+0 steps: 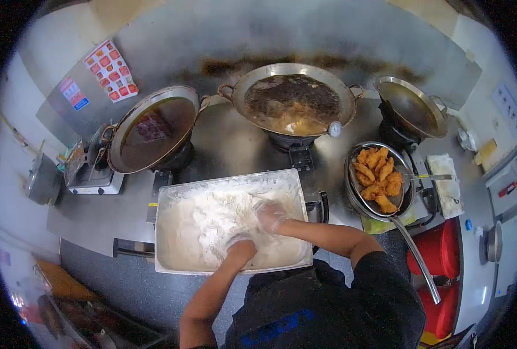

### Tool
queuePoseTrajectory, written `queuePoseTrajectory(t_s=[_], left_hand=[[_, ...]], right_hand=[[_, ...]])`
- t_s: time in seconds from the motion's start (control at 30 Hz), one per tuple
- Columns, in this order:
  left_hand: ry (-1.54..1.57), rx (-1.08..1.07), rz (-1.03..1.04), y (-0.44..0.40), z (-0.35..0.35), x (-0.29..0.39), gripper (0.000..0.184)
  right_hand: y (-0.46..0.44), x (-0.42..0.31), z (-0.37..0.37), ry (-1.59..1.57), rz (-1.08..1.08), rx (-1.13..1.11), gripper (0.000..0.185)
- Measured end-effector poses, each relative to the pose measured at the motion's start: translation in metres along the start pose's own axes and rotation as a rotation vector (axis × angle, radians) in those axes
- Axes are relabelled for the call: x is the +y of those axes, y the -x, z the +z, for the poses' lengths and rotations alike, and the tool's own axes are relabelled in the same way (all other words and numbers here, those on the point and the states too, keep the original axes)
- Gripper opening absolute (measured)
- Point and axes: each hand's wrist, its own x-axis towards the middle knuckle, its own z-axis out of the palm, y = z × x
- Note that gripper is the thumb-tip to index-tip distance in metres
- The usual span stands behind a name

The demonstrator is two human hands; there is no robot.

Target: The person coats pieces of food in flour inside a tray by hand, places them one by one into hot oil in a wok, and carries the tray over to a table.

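A large white rectangular tray (pixel 229 271) in front of me holds a thick, uneven layer of white powder (pixel 203 212) that looks like flour. Both of my hands wear clear plastic gloves. My left hand (pixel 240 239) reaches into the powder near the tray's middle, fingers sunk out of sight. Further right and a bit farther back, my right hand (pixel 270 215) also presses into the powder, its fingers coated and indistinct. Whether either hand grips anything under the powder does not show.
Behind the tray, a wok of bubbling oil (pixel 293 102) has a dial thermometer (pixel 334 129) at its rim. Other oil-filled woks stand left (pixel 159 131) and right (pixel 412 107). Fried pieces (pixel 377 174) lie in a long-handled strainer (pixel 409 244). Red bins (pixel 436 250) stand below right.
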Motion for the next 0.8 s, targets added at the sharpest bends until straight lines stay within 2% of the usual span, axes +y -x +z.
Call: queuePoseTrajectory(t_s=[0.13, 0.2, 0.3, 0.33, 0.4, 0.43, 0.57, 0.6, 0.63, 0.7, 0.73, 0.77, 0.8], left_hand=[[0.017, 0.151, -0.088, -0.003, 0.0, 0.004, 0.025], [-0.09, 0.283, -0.011, -0.002, 0.004, 0.0, 0.024], [-0.11, 0.278, 0.075, -0.008, 0.013, -0.016, 0.025], [-0.11, 0.285, 0.075, -0.011, 0.018, -0.021, 0.025], [-0.15, 0.516, 0.188, -0.016, 0.026, -0.032, 0.016], [-0.147, 0.523, 0.184, -0.017, 0.027, -0.035, 0.016], [-0.146, 0.46, 0.098, 0.001, 0.011, -0.03, 0.017], [-0.14, 0.411, 0.057, 0.007, 0.001, -0.027, 0.018], [-0.136, 0.414, 0.047, 0.01, -0.003, -0.028, 0.018], [-0.186, 0.362, 0.151, 0.015, -0.01, -0.035, 0.02], [-0.185, 0.366, 0.14, 0.017, -0.013, -0.038, 0.02], [-0.2, 0.341, 0.111, 0.019, -0.016, -0.042, 0.021], [-0.214, 0.315, 0.082, 0.021, -0.019, -0.044, 0.022]], right_hand=[[-0.007, -0.001, 0.032, 0.052, 0.003, -0.058, 0.023], [-0.012, 0.0, 0.041, 0.211, -0.006, -0.148, 0.024], [-0.012, 0.008, 0.048, 0.125, -0.11, -0.087, 0.018], [-0.008, 0.006, 0.03, 0.13, -0.112, -0.082, 0.018], [0.003, -0.002, -0.019, 0.034, -0.135, -0.064, 0.017], [0.008, -0.007, -0.049, 0.04, -0.141, -0.063, 0.017], [0.011, -0.01, -0.166, -0.023, -0.036, 0.018, 0.016], [0.011, -0.004, -0.193, 0.02, -0.246, 0.184, 0.016], [0.009, 0.004, -0.212, 0.019, -0.287, 0.341, 0.018], [0.002, 0.007, -0.274, 0.202, -0.277, 0.199, 0.025], [-0.009, 0.02, -0.285, 0.179, -0.432, 0.394, 0.026], [-0.034, 0.036, -0.291, 0.146, -0.416, 0.311, 0.026], [-0.051, 0.05, -0.294, 0.149, -0.299, 0.343, 0.023]])
